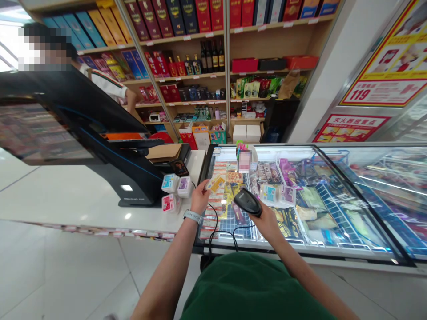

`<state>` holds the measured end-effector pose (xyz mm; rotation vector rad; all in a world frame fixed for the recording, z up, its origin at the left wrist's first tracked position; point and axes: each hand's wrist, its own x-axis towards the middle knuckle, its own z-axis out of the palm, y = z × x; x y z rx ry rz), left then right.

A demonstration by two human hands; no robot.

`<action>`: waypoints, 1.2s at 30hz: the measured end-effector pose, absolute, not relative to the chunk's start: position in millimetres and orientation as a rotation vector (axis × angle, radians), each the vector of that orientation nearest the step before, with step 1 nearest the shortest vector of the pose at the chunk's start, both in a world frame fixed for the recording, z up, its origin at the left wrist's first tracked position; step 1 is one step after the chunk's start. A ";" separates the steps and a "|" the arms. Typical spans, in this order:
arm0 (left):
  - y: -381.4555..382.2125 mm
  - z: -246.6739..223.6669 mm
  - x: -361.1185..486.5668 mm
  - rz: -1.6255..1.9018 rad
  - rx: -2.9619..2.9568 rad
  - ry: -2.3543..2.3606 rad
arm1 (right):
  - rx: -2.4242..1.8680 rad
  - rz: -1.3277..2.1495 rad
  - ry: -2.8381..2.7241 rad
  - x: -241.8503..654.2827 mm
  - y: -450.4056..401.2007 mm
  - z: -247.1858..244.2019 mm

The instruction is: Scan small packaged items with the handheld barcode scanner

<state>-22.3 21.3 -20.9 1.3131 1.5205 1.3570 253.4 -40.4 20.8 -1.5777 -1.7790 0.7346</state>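
Right over the chest freezer (pixel 267 146), the left hand (pixel 200 198) pinches a yellow packet (pixel 215 183), and the right hand (pixel 267 221) is wrapped around a black barcode scanner (pixel 247 202)!

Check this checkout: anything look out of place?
The black cable from the scanner in the right hand droops in a loose loop over the freezer front edge, where it could snag. Three small tubs also sit loose near the counter edge.
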 end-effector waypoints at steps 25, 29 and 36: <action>24.6 -23.0 -31.6 1.345 1.404 1.648 | -1.555 0.794 -1.785 253.8 -40.6 25.4; 24.7 -22.1 -30.8 1.352 1.396 1.648 | -1.542 0.787 -1.784 253.4 -40.6 25.1; 25.6 -23.0 -31.9 1.343 1.409 1.664 | -1.530 0.801 -1.774 253.8 -41.9 24.3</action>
